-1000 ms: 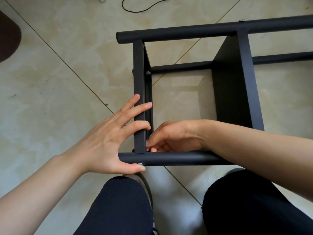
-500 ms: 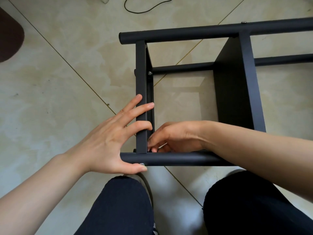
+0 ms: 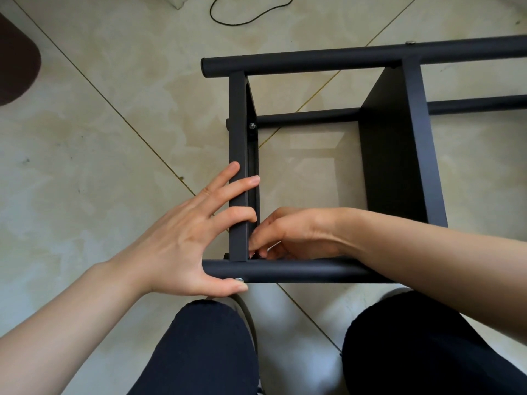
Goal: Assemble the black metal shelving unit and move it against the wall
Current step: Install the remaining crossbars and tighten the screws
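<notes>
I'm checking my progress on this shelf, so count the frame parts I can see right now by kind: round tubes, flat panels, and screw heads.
Round tubes: 3 (near, far, lower)
Flat panels: 2 (left, right)
Screw heads: 3 ()
Total: 8

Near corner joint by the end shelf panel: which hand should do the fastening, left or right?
Right. The right hand is already inside the frame with fingertips at that corner. The left hand lies spread across the end shelf panel and near tube, bracing them.
</notes>
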The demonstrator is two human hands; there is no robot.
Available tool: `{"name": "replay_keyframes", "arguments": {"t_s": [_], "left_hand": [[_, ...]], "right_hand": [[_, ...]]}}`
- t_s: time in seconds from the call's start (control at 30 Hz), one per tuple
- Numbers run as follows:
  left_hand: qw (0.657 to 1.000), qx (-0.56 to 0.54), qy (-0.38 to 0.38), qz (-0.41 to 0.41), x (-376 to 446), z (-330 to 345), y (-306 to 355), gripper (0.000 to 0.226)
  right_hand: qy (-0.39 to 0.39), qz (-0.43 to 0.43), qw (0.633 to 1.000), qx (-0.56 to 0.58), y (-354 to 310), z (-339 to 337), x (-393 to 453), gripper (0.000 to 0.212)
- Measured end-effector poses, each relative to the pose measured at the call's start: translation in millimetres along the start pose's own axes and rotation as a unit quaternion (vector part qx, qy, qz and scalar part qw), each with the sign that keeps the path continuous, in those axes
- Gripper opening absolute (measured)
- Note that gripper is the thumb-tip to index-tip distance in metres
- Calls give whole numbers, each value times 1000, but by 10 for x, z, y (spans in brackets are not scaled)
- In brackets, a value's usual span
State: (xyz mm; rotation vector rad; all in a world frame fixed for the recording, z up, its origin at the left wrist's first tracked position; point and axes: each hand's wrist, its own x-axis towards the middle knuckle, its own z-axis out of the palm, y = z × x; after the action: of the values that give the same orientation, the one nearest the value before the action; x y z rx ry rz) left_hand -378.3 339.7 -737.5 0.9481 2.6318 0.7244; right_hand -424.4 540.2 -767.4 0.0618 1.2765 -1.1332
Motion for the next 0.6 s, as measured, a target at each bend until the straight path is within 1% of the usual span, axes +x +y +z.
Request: {"name": "replay_keyframes", "arguments": {"t_s": [0.1, 0.33, 0.43, 0.5, 0.6], "left_hand": [[1000, -2, 0, -1, -2, -4, 6, 75], [1000, -1, -4, -7, -7, -8, 7, 75], [1000, 0, 0, -1, -4, -1, 3, 75], [1000, 4, 3, 3, 0, 5, -3, 76], [1000, 8, 5, 5, -2, 9, -10, 76]], "right_hand": [[13, -5, 1000, -10, 6, 26, 20, 18], [-30, -8, 999, 29, 2, 0, 14, 13], [-52, 11, 998, 37, -3, -45, -7, 22], [-44, 4, 999, 17, 5, -50, 0, 24], [-22, 0, 1000, -12, 18, -28, 16, 19]]}}
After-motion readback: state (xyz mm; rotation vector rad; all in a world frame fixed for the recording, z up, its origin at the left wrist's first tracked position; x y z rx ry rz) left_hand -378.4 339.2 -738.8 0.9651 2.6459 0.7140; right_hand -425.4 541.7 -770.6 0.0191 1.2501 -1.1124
